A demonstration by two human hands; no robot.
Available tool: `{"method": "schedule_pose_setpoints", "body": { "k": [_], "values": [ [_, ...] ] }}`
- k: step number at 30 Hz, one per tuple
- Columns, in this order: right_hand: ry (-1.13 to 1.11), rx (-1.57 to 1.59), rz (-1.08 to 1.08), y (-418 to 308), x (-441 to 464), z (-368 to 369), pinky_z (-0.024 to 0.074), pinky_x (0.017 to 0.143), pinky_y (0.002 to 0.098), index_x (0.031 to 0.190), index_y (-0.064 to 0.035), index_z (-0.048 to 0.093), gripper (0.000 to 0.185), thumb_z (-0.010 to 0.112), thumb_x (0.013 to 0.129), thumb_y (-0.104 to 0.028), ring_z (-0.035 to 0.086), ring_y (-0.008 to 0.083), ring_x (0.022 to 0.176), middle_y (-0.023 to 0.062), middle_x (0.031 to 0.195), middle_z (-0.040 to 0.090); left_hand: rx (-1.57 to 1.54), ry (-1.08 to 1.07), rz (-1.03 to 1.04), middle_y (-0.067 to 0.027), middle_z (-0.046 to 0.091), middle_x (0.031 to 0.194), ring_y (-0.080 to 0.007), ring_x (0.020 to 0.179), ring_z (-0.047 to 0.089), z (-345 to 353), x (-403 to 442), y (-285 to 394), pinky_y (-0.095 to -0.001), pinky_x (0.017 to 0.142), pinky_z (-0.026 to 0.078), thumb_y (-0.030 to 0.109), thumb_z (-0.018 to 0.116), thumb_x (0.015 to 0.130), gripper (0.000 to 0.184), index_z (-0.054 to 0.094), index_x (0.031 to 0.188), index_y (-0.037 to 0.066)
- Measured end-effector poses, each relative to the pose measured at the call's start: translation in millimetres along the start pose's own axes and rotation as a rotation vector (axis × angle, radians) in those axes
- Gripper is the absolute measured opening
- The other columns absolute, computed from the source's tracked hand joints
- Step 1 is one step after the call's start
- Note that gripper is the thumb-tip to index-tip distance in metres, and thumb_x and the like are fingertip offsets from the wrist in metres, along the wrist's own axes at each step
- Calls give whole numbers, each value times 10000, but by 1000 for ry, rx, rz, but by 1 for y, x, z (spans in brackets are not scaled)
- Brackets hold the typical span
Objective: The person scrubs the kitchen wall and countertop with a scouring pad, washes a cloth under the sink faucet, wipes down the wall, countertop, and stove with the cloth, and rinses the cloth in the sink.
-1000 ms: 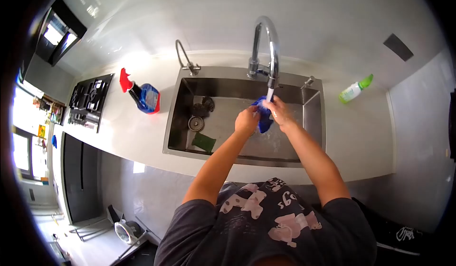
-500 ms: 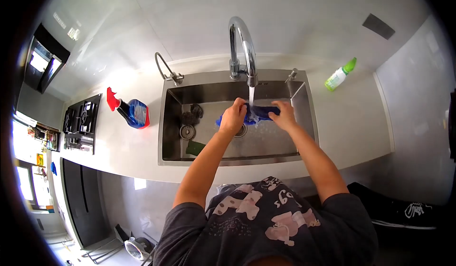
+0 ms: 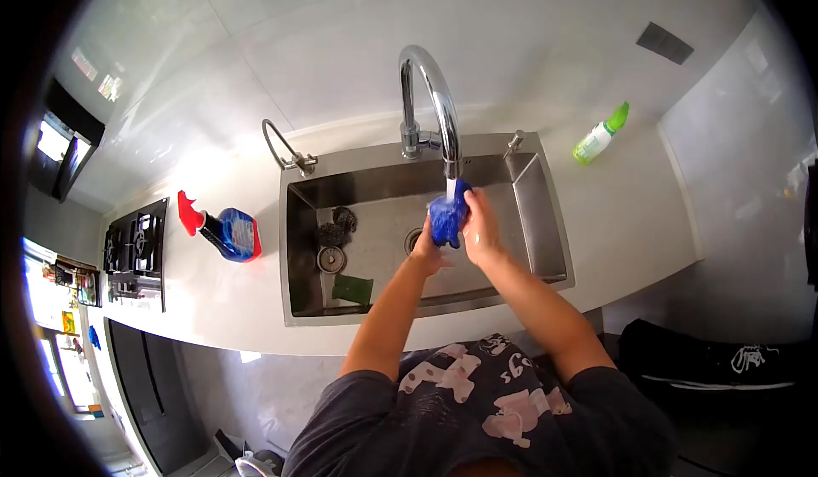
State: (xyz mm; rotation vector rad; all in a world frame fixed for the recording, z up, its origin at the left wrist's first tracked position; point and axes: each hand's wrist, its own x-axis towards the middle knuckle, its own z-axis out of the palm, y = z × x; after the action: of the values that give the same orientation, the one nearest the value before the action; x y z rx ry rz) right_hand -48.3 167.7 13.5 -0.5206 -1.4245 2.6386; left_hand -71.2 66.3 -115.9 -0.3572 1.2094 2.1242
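A bunched blue cloth (image 3: pixel 447 218) is between my two hands, directly beneath the spout of the chrome faucet (image 3: pixel 443 111). Running water lands on its top. My left hand (image 3: pixel 429 249) holds it from the lower left, with its fingers partly hidden behind the cloth. On the right side, my right hand (image 3: pixel 479 228) is closed around its edge. Both hands are over the steel sink (image 3: pixel 545 221), above the drain, which my left hand partly covers.
Inside the sink at left lie dark scouring pads (image 3: pixel 332 232), a metal drain strainer (image 3: pixel 331 260) and a green scrub pad (image 3: pixel 352 289). A small tap (image 3: pixel 298 163) stands behind. A blue spray bottle (image 3: pixel 234 234) is left, a green-and-white bottle (image 3: pixel 596 143) right.
The blue cloth, stretched sideways between my hands before, is now gathered into an upright bunch. My hands have come closer together under the water. The view has shifted slightly.
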Motion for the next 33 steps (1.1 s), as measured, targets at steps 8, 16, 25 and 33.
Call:
{"method": "schedule_pose_setpoints", "body": {
  "k": [8,16,25,33],
  "values": [
    [-75,-1298,-929,35,-24,13,380,766,404,797,-60,530,273,678,710,-273,497,301,936,84,1016,529,-855,-885,-153,-37,540,815,-223,773,510,28,17,17,-375,713,435,494,433,860,357,514,820,149],
    [128,-1029,-306,51,39,-10,394,824,477,906,12,533,312,561,821,-287,502,433,925,231,956,544,-339,17,-136,-64,563,1135,-210,1068,508,44,-2,37,-352,911,398,439,353,910,423,511,1173,148],
    [120,-1173,-645,72,37,-21,320,974,452,1077,85,464,440,539,845,-280,380,474,1139,320,1186,430,-252,-10,-100,-58,593,1065,-208,938,552,46,-13,36,-329,822,434,464,395,889,415,533,1152,174],
    [-144,-1073,-120,36,40,-43,432,694,386,842,7,562,321,602,801,-309,576,294,777,156,854,618,378,-1,18,-104,538,1145,-232,1083,509,-63,14,17,-359,905,420,235,547,835,430,472,1230,86]
  ]
}}
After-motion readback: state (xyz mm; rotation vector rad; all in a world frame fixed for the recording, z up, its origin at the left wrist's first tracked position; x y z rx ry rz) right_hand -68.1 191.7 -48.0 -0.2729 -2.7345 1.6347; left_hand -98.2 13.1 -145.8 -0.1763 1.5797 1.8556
